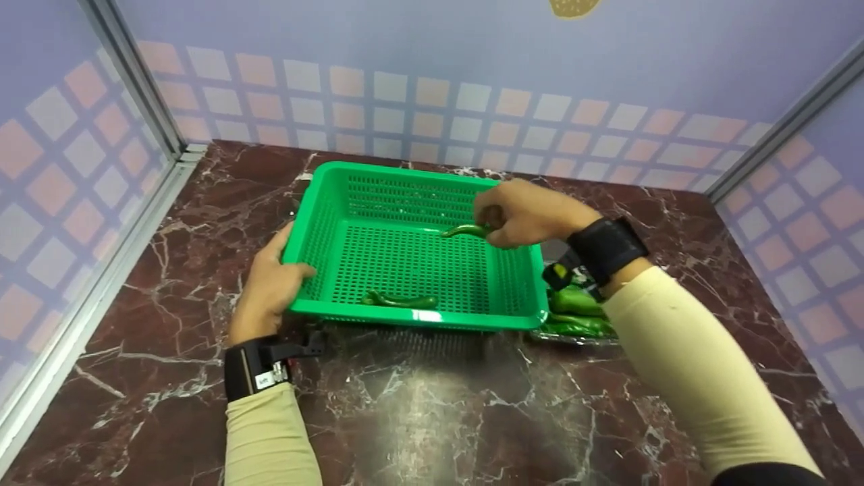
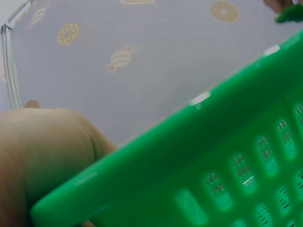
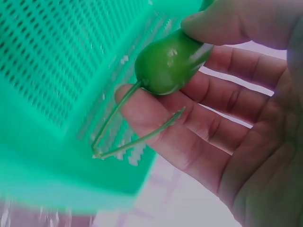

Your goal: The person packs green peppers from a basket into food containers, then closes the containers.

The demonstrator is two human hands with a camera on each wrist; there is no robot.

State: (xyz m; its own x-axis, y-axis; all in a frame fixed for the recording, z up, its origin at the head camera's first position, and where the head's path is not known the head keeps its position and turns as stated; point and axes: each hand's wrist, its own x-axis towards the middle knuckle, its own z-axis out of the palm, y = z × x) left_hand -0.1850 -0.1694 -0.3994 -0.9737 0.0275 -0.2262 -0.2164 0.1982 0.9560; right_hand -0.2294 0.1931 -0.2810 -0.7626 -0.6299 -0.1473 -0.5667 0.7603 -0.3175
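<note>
My left hand (image 1: 270, 283) grips the left wall of a green plastic basket (image 1: 425, 314), its thumb over the rim and its fingers outside. In the left wrist view the basket's rim (image 2: 199, 109) slants up to the right. Over the basket's right side, my right hand (image 1: 523, 212) holds a green pepper (image 1: 466, 231). Seen from the right wrist, the thumb presses this pepper (image 3: 170, 64) against the fingers, and a thin bent stem (image 3: 118, 113) hangs from it. Another green pepper (image 1: 405, 301) lies inside the basket along the front wall.
To the right of the basket, partly behind my right forearm, several green peppers (image 1: 577, 325) lie in a pack with clear plastic film. A dark red marbled tabletop (image 1: 425, 418) is underneath. Patterned panels (image 1: 432, 108) stand behind and at both sides.
</note>
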